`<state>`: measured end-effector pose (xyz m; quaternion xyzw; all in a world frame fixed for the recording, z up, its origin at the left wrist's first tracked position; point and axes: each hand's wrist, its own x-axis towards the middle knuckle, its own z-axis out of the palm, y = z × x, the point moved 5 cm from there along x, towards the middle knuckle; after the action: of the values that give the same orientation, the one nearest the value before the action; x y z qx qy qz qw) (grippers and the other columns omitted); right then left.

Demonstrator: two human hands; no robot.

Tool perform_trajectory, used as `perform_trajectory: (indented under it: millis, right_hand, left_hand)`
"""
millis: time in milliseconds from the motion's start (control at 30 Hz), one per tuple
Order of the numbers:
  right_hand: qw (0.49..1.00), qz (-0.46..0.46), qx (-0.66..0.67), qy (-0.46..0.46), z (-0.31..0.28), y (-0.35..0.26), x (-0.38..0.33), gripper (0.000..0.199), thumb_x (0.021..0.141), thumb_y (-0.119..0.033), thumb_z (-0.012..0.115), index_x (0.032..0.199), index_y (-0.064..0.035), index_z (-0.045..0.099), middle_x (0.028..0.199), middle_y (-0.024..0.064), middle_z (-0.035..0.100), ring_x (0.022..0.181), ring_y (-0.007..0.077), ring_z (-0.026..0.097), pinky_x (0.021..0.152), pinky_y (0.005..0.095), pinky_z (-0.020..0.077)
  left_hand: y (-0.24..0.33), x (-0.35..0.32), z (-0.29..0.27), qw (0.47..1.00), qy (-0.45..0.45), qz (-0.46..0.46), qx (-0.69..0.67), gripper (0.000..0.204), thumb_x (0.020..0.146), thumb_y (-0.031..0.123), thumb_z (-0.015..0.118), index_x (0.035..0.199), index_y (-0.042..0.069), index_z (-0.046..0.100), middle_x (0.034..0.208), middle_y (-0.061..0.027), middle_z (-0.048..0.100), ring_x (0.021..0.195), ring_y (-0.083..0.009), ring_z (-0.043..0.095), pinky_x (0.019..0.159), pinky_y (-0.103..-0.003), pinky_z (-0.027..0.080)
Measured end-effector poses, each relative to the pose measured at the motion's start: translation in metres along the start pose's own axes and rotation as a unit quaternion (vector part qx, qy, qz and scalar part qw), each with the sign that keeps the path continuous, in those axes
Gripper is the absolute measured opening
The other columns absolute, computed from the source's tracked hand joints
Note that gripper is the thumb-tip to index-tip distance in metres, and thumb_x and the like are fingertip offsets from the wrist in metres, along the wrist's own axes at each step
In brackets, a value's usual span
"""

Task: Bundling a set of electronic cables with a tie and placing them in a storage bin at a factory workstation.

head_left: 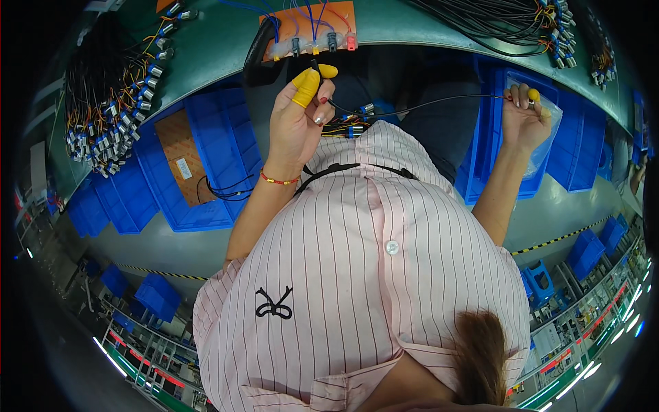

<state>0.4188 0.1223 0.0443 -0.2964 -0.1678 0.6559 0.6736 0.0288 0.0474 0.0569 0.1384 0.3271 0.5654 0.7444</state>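
A thin black cable (412,108) runs between my two hands, bowed slightly downward. My left hand (296,117) pinches one end of it, with yellow finger cots on the thumb and forefinger. That end points up at an orange board (292,19) on the table's edge, just under a row of small connectors (332,42) with blue and red wires; I cannot tell whether it touches them. Out to the right, my right hand (525,122) holds the cable's other stretch between thumb and fingers, one fingertip in a yellow cot. Its far end is hidden.
A green table (220,41) curves ahead. Bundles of black cables with silver-and-blue ends (130,123) hang over its left side; more cables (494,24) lie at the right. Blue bins (223,130) stand below. Several more cable ends (353,130) lie at my lap.
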Motion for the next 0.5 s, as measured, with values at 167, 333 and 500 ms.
perform_trajectory:
  millis: [167, 333, 500]
  right_hand:
    - [0.999, 0.02, 0.02, -0.036, 0.004, 0.014, 0.005, 0.029, 0.073, -0.021, 0.051, 0.087, 0.0031, 0.06, 0.072, 0.0072, 0.039, 0.071, 0.0186, 0.034, 0.077, 0.0341, 0.0301]
    - [0.999, 0.034, 0.007, -0.012, 0.009, 0.016, 0.006, 0.034, 0.074, -0.021, 0.051, 0.092, 0.0048, 0.061, 0.072, 0.0065, 0.04, 0.071, 0.0183, 0.034, 0.077, 0.0339, 0.0302]
    - [0.999, 0.04, 0.019, -0.01, 0.009, 0.016, 0.004, 0.035, 0.074, -0.021, 0.051, 0.094, 0.0058, 0.061, 0.072, 0.0061, 0.04, 0.071, 0.0181, 0.034, 0.077, 0.0332, 0.03]
  left_hand:
    - [-0.002, 0.007, -0.001, 1.0, 0.009, -0.006, 0.013, 0.028, 0.104, 0.02, 0.041, 0.117, -0.002, 0.052, 0.079, 0.0005, 0.044, 0.056, -0.0028, 0.032, 0.054, -0.018, 0.029]
    - [-0.003, 0.009, 0.004, 0.998, -0.006, -0.018, -0.054, 0.027, 0.104, 0.02, 0.041, 0.114, -0.003, 0.051, 0.077, 0.0005, 0.042, 0.055, -0.0028, 0.031, 0.052, -0.018, 0.029]
    - [-0.001, 0.008, 0.002, 0.994, -0.007, -0.022, -0.102, 0.026, 0.104, 0.018, 0.041, 0.114, -0.004, 0.052, 0.078, 0.0001, 0.044, 0.054, -0.0022, 0.032, 0.053, -0.018, 0.03]
